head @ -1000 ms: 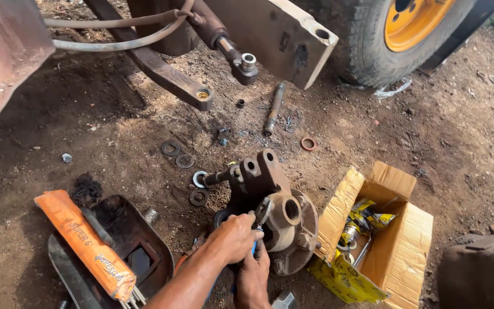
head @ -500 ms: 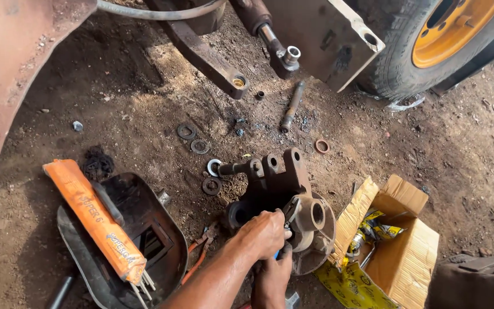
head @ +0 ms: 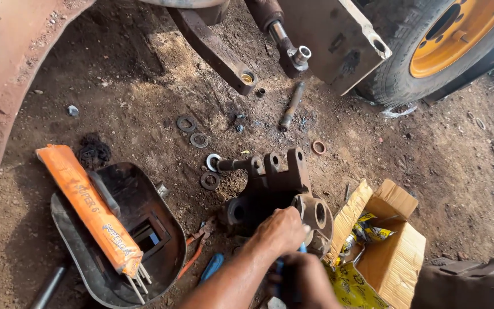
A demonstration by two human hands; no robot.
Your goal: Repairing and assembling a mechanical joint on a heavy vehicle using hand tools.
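Observation:
A rusty brown metal hub casting (head: pixel 275 183) with several bored lugs lies on the dirt. My left hand (head: pixel 281 230) rests curled over its round flange near a hole. Just below, my right hand (head: pixel 305 279) grips a blue-handled tool (head: pixel 302 249) whose tip is hidden behind my left hand. A short pin sticks out of the casting's left side, beside a white ring (head: pixel 212 161).
An orange packet of welding rods (head: pixel 95 212) lies across a dark welding mask (head: pixel 150 229). Washers (head: pixel 187 123), a loose pin (head: pixel 291 106), orange pliers (head: pixel 198 245) and a blue screwdriver (head: pixel 212 266) are scattered around. An open cardboard box (head: pixel 393 252) is at the right. Machine arms (head: pixel 218 48) and a tyre (head: pixel 407 63) are beyond.
Both hands stay on the casting and the blue-handled tool. The view has shifted, so the machine arms and tyre sit higher and further right in the picture.

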